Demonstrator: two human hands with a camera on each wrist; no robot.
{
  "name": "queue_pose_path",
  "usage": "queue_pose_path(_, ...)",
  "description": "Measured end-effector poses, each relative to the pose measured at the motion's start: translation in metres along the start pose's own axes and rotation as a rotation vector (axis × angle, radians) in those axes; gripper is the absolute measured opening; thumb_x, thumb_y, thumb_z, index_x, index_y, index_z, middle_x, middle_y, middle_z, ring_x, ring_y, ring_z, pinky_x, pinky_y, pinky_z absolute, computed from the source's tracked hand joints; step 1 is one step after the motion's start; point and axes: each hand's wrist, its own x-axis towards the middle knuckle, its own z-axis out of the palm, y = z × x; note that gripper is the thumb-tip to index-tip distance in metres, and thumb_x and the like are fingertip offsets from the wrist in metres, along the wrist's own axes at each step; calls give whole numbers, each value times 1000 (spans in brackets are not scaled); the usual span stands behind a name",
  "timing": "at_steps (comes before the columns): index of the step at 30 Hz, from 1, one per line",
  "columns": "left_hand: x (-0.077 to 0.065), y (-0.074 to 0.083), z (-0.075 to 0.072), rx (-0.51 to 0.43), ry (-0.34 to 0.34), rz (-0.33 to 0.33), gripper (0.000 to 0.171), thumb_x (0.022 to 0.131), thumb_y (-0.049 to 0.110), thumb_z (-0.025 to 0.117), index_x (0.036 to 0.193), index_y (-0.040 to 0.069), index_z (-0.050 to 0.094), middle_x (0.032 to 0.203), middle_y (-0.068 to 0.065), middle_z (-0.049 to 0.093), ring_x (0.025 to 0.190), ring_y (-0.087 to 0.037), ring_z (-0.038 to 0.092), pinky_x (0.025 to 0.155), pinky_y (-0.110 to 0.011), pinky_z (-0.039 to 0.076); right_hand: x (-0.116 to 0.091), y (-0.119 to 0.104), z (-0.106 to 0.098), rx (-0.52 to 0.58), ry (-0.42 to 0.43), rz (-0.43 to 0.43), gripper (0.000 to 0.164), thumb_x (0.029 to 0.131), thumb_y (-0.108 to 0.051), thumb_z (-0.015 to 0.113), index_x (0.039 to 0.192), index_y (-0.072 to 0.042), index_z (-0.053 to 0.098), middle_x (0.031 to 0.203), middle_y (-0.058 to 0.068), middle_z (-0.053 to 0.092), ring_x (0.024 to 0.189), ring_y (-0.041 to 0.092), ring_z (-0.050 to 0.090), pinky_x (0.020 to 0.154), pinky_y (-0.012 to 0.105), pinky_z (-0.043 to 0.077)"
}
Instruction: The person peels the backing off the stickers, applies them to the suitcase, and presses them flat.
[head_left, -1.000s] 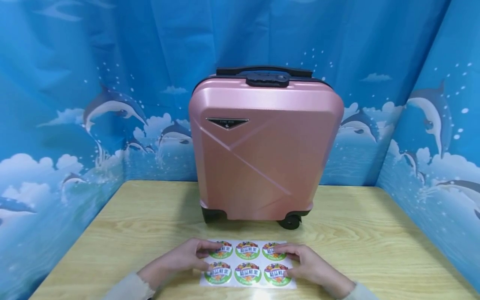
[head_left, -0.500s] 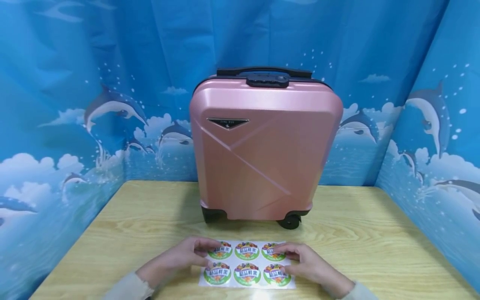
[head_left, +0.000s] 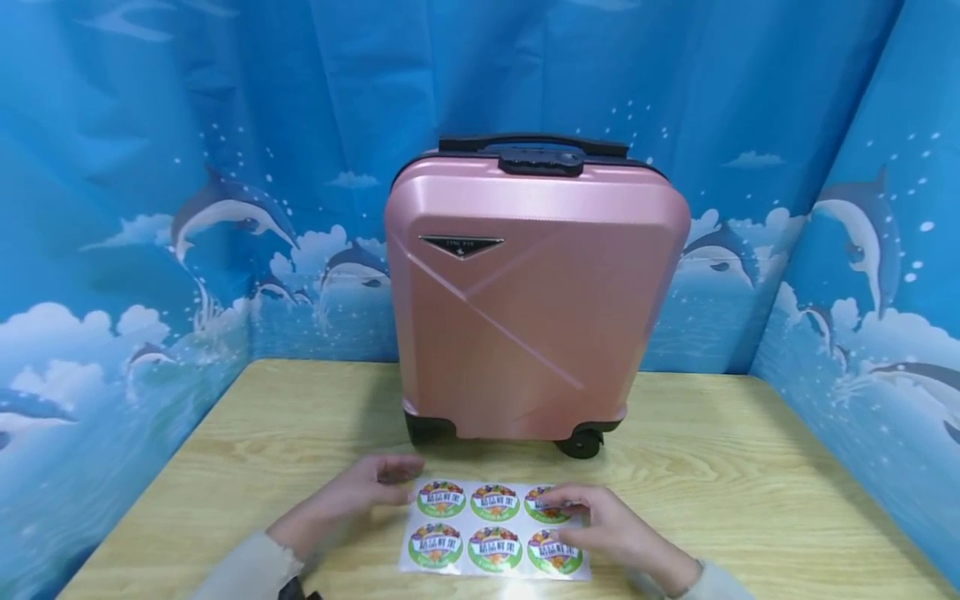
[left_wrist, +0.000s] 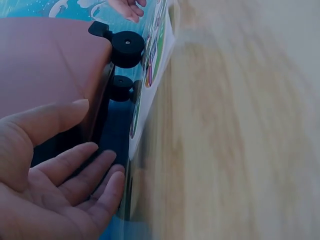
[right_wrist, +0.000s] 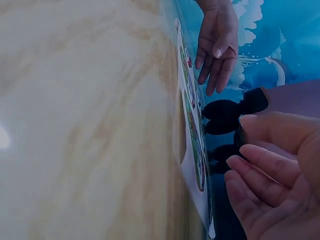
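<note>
A white sheet [head_left: 467, 527] of round fruit stickers [head_left: 495, 546] in two rows lies flat on the table near its front. My left hand [head_left: 360, 487] hovers just off the sheet's upper left corner. In the left wrist view, the fingers of that left hand [left_wrist: 60, 185] are spread and slightly bent, with nothing in them. Over the sheet's right side is my right hand [head_left: 611, 529], partly covering the right-hand stickers. Loosely bent, the right hand [right_wrist: 280, 175] holds nothing in the right wrist view; the sheet [right_wrist: 190, 172] is beside its fingertips, apparently apart from them.
Behind the sheet stands an upright pink suitcase [head_left: 532, 317] with a black top handle [head_left: 532, 142] and dark wheels [head_left: 581, 443]. It rests on a wood-grain table [head_left: 720, 467]. Blue dolphin-print curtains [head_left: 330, 100] enclose the back and both sides.
My left hand has drawn back up and left, off the left-hand stickers it was covering. The right hand has shifted slightly left. The sheet stays nearly in place.
</note>
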Motion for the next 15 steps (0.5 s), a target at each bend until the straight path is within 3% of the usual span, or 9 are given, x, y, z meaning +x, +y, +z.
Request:
queue_pose_path(8,5,-5,1,67,77,4,55,77,4,70,126,-11,50,128,-28,52,119,-45,46,101,-56,36,7,-5,5,38,-17,-29,35,85,-11,67,114,7,61,116,24,62,102,28,62,88,33,52)
queue_pose_path(15,11,-10,4,160,101,5,62,70,3,74,127,-8,52,130,-24,53,122,-44,44,102,-55,34,14,-13,10,90,-17,49,34,89,-14,63,116,5,61,117,22,61,99,28,63,83,27,53)
